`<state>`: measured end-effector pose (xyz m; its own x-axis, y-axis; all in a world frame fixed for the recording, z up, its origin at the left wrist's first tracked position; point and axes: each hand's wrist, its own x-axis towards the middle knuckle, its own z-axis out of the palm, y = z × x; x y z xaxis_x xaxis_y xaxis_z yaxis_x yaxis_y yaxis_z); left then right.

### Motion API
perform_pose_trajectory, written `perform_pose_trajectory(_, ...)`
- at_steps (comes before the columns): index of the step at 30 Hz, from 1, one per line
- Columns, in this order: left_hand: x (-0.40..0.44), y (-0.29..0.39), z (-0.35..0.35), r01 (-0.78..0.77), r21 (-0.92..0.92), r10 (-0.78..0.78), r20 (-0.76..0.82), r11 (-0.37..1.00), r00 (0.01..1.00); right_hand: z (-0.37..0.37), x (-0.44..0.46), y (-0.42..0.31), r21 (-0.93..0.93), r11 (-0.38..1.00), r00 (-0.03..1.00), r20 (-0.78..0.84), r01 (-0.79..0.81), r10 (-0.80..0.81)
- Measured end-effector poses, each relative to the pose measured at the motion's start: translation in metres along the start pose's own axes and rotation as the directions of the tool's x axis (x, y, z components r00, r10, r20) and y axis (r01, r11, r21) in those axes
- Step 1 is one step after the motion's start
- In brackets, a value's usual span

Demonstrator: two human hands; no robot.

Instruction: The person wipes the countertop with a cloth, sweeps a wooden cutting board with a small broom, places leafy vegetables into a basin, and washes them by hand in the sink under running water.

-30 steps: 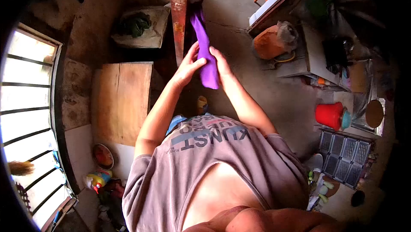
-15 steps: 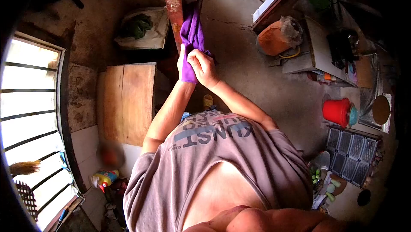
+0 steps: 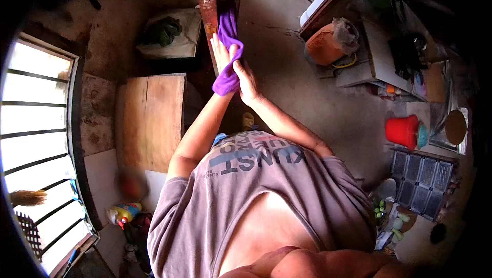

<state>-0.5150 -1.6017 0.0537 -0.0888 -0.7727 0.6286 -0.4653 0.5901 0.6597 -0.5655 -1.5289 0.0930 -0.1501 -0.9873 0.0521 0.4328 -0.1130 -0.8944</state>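
Observation:
A purple towel [image 3: 230, 28] hangs beside the reddish wooden post and drapes down between my hands, its lower end folded over my left wrist. My left hand [image 3: 220, 55] has its fingers stretched out and pointing away from me, with the towel against its palm side. My right hand [image 3: 247, 82] presses the towel from the right, thumb on the cloth. The towel partly hides the right hand's fingers. Both hands are close together, just below the post [image 3: 206, 1].
A barred window [image 3: 38, 114] is at the left, near a wooden board [image 3: 151, 121]. To the right are an orange container [image 3: 325, 45], a red bucket [image 3: 401, 130] and a dark crate [image 3: 420, 183]. A yellow bottle [image 3: 127, 211] stands lower left.
The towel's lower end has gone from hanging straight over my left wrist to folded around it. My left fingers now show stretched out, and my right hand has loosened from a fist.

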Motion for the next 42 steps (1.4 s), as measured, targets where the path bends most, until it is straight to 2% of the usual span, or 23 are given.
perform_pose_trajectory(5,-0.007,0.025,-0.012,-0.080,0.172,0.079,0.010,0.982,0.997,-0.010,0.015,-0.007,0.098,0.995,1.000,-0.008,-0.007,0.008)
perform_pose_trajectory(7,-0.024,0.040,-0.021,0.009,0.030,-0.013,0.128,1.000,0.992,-0.018,0.023,-0.018,0.139,0.986,0.996,0.027,-0.090,0.087)
perform_pose_trajectory(8,-0.026,0.055,-0.027,0.082,-0.357,-0.053,0.091,0.931,0.994,-0.017,0.023,-0.028,0.141,0.985,0.993,0.074,-0.100,0.090)
perform_pose_trajectory(9,-0.030,0.069,-0.035,0.015,-0.497,0.034,0.089,0.868,0.995,-0.018,0.018,-0.033,0.145,0.961,0.972,0.052,-0.234,0.229)
perform_pose_trajectory(11,-0.017,0.099,-0.067,0.288,-0.597,-0.137,0.286,0.749,0.949,-0.021,0.017,-0.032,0.351,0.896,0.961,0.135,-0.273,0.240)
perform_pose_trajectory(12,-0.016,0.096,-0.064,0.457,-0.843,-0.296,0.376,0.284,0.878,-0.016,0.021,-0.026,0.492,0.818,0.953,0.111,-0.299,0.281)
perform_pose_trajectory(13,-0.013,0.092,-0.057,0.483,-0.831,-0.359,0.556,-0.276,0.750,-0.011,0.027,-0.019,0.621,0.727,0.948,0.085,-0.292,0.307)
perform_pose_trajectory(15,-0.025,0.049,-0.041,0.574,-0.797,-0.274,0.604,-0.190,0.748,-0.008,0.042,-0.001,0.410,0.873,0.923,-0.157,-0.262,0.351)
perform_pose_trajectory(17,-0.041,0.036,-0.041,0.670,-0.725,-0.391,0.577,0.161,0.718,-0.021,0.059,0.044,0.269,0.932,0.920,-0.242,-0.241,0.308)
perform_pose_trajectory(18,-0.040,0.025,-0.038,0.581,-0.730,-0.310,0.493,0.361,0.813,-0.019,0.071,0.055,0.029,0.981,0.886,-0.424,-0.191,0.186)
perform_pose_trajectory(19,-0.040,0.020,-0.032,0.449,-0.719,-0.201,0.408,0.531,0.891,0.001,0.041,-0.010,-0.188,0.918,0.821,-0.534,-0.348,0.202)
perform_pose_trajectory(20,-0.038,0.028,-0.036,0.362,-0.670,-0.145,0.359,0.648,0.922,-0.016,0.071,0.055,-0.185,0.977,0.845,-0.535,-0.110,-0.006)
perform_pose_trajectory(23,-0.028,0.029,-0.041,0.029,-0.501,0.119,0.261,0.865,0.958,-0.019,0.051,0.038,-0.294,0.949,0.889,-0.397,0.112,-0.228)
perform_pose_trajectory(25,-0.010,0.052,-0.056,-0.226,-0.276,0.284,0.192,0.934,0.939,-0.046,0.033,0.044,-0.286,0.956,0.938,-0.307,0.068,-0.159)
perform_pose_trajectory(27,-0.001,0.082,-0.078,-0.254,-0.156,0.268,0.075,0.954,0.960,-0.074,-0.007,0.038,-0.219,0.975,0.966,-0.240,0.046,-0.100)
perform_pose_trajectory(29,0.007,0.111,-0.081,-0.128,-0.458,0.187,0.086,0.880,0.979,-0.108,-0.045,0.044,-0.388,0.918,0.942,-0.331,-0.079,-0.058)
perform_pose_trajectory(31,0.016,0.184,-0.095,0.145,-0.704,0.152,0.341,0.695,0.928,-0.166,-0.088,0.088,-0.312,0.918,0.947,-0.280,-0.243,0.155)
perform_pose_trajectory(32,0.027,0.215,-0.102,0.054,-0.735,0.340,0.376,0.676,0.862,-0.186,-0.117,0.087,-0.247,0.891,0.915,-0.234,-0.382,0.328)
perform_pose_trajectory(36,0.066,0.335,-0.099,-0.014,-0.942,0.823,0.286,0.336,0.491,-0.307,-0.217,0.183,-0.360,0.886,0.952,-0.020,-0.293,0.307)
perform_pose_trajectory(37,0.073,0.363,-0.090,0.028,-0.967,0.891,0.246,0.255,0.382,-0.331,-0.251,0.198,-0.290,0.903,0.947,-0.134,-0.319,0.291)
perform_pose_trajectory(39,0.075,0.411,-0.065,0.167,-0.984,0.928,0.119,0.063,0.352,-0.357,-0.327,0.203,-0.117,0.937,0.888,-0.377,-0.329,0.264)
perform_pose_trajectory(40,0.075,0.433,-0.055,0.235,-0.972,0.939,0.071,-0.010,0.336,-0.330,-0.338,0.099,-0.208,0.652,0.652,-0.499,-0.729,0.571)
perform_pose_trajectory(42,0.066,0.474,-0.028,0.309,-0.944,0.952,-0.014,-0.114,0.307,-0.416,-0.400,0.196,-0.384,0.693,0.715,-0.644,-0.610,0.273)
